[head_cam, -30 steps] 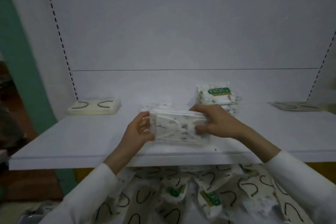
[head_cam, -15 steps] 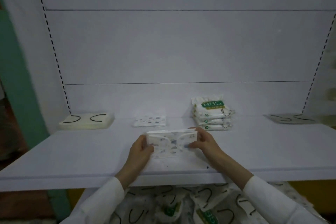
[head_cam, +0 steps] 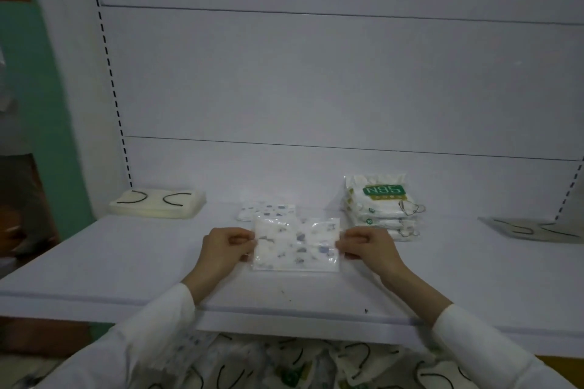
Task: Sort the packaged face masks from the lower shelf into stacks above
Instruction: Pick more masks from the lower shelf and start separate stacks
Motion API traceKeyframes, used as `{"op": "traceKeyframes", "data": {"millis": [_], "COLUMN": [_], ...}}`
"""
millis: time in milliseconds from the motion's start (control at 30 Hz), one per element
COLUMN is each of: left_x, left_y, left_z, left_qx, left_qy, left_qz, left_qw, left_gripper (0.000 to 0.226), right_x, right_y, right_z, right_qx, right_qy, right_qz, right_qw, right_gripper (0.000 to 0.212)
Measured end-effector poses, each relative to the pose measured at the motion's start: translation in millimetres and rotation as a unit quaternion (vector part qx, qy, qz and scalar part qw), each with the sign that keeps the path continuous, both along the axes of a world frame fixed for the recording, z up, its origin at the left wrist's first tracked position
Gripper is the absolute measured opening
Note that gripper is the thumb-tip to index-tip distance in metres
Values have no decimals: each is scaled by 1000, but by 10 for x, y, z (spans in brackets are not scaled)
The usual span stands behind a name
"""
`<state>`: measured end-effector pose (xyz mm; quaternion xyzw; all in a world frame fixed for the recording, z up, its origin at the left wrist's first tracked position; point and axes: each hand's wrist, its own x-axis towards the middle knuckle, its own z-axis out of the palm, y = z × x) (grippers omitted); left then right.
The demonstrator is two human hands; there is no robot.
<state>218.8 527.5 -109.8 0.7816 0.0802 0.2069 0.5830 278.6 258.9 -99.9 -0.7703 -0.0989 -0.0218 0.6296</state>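
**Printed pack pinched at both ends, short of its stack**

The left hand (head_cam: 226,246) and right hand (head_cam: 368,245) each pinch a short end of the printed pack (head_cam: 297,246), fingers curled on it. The pack faces the camera mid-shelf (head_cam: 126,262), between the front edge and the printed stack (head_cam: 268,210) near the back. I can't tell if its lower edge touches the shelf.

To do this well: keep both pinches, tip the pack flat, carry it back and square it on the printed stack. It should not go on the N95 stack (head_cam: 379,208) just to the right. The film looks slippery, so let go only once the edges line up. The lower pile (head_cam: 284,363) is still full, so there is lots left to sort.

Versus 1 s ago, the right hand has gone from over the top edge to the right end, and the printed stack is now visible. Versus 0.5 s ago, the pack is barely moved, just turned more face-on.
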Motion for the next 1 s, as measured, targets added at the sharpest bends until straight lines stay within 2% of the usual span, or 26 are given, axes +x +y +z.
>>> {"op": "traceKeyframes", "data": {"millis": [133, 233, 300, 433, 567, 633, 1000], "left_x": [323, 687, 944, 1359, 1575, 1645, 1807], "left_y": [238, 465, 597, 793, 866, 881, 956], "left_z": [178, 392, 451, 334, 179, 117, 7], "left_qx": [39, 83, 118, 200, 205, 209, 231], "left_qy": [-10, -48, -59, -27, 58, 74, 100], "left_qz": [32, 57, 77, 64, 37, 23, 13], "left_qw": [999, 994, 988, 977, 976, 975, 968], "left_gripper": [17, 18, 14, 7, 10, 10, 13], "right_x": [287, 666, 930, 1344, 1546, 1591, 1706], "right_y": [331, 662, 870, 1176, 1284, 1305, 1412], "right_z": [166, 298, 323, 209, 75, 31, -20], "right_qx": [23, 17, -3, -88, -186, -211, -243], "right_qy": [9, -3, -6, -1, 22, 29, 44], "right_qz": [-40, -74, -92, -125, -112, -113, -112], "right_qw": [999, 997, 996, 988, 976, 970, 963], "right_gripper": [16, 22, 22, 21, 3, 6, 9]}}
